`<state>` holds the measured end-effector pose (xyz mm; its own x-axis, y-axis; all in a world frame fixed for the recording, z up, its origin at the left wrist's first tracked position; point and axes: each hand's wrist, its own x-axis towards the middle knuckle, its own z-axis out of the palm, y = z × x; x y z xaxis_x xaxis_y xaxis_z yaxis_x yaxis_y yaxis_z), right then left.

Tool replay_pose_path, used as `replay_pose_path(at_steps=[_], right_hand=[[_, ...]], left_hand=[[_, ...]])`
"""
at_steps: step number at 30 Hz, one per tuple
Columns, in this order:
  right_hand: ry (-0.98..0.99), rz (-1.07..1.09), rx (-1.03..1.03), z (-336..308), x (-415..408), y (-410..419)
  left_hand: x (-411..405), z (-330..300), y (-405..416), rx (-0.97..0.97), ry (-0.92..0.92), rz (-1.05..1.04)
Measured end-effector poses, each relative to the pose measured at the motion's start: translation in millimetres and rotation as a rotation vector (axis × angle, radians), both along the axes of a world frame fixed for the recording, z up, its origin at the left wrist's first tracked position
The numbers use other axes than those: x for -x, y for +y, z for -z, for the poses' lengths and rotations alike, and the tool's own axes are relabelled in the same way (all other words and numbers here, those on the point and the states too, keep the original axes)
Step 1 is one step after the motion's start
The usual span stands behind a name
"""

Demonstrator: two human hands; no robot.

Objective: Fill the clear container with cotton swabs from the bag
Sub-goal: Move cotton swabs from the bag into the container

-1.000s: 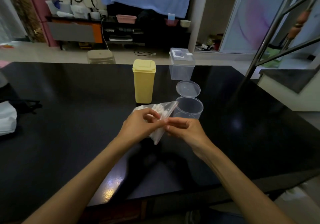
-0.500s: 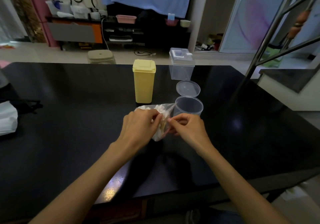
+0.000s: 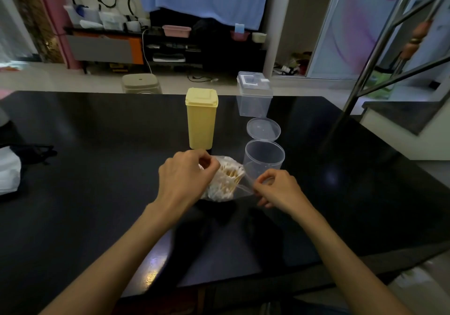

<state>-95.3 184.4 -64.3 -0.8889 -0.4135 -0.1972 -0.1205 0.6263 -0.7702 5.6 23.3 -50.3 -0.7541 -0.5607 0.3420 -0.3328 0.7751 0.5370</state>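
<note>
A clear plastic bag (image 3: 225, 183) full of cotton swabs lies on the black table (image 3: 97, 168), its mouth pulled open between my hands. My left hand (image 3: 185, 178) pinches the bag's left edge. My right hand (image 3: 277, 188) pinches the right edge and stretches the film toward me. Just behind the bag stands the round clear container (image 3: 264, 161), open and with nothing inside. Its hinged lid (image 3: 263, 129) tilts up behind it.
A tall yellow lidded box (image 3: 201, 118) stands behind the bag. A square clear box with a lid (image 3: 254, 98) sits at the table's far edge. A white bag (image 3: 8, 176) lies at the left edge. A metal railing (image 3: 379, 46) rises at the right.
My hands have moved apart and pulled the bag's mouth open. The bag has sunk from its raised position onto the table, and the swabs inside now show.
</note>
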Motion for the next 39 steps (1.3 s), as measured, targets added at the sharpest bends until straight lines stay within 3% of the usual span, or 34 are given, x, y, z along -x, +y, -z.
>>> replay_pose_path(at_steps=[9,11,14,19,26,32,39], right_hand=[[0.013,-0.007,0.002,1.4,6.4,10.4],[0.046,-0.027,-0.047,1.4,7.0,11.3],[0.113,-0.046,-0.124,1.9,7.5,11.6],[0.158,-0.002,-0.213,-3.2,8.1,14.7],[-0.089,-0.095,-0.150,-10.6,2.4,26.1],[-0.282,-0.143,-0.114,-7.8,3.4,27.4],[-0.297,-0.125,-0.054,-4.1,5.2,26.1]], left_hand=[[8.5,5.5,-0.2,-0.407,-0.062,0.229],[8.0,6.3,-2.7,-0.350,-0.101,0.272],[7.0,7.5,-10.9,-0.093,-0.151,0.309],[10.5,16.7,-12.1,0.077,-0.455,0.517],[14.5,17.8,-9.8,0.315,-0.475,0.475],[10.0,26.5,-8.2,0.299,-0.452,0.521],[8.0,24.7,-0.1,0.131,-0.467,0.505]])
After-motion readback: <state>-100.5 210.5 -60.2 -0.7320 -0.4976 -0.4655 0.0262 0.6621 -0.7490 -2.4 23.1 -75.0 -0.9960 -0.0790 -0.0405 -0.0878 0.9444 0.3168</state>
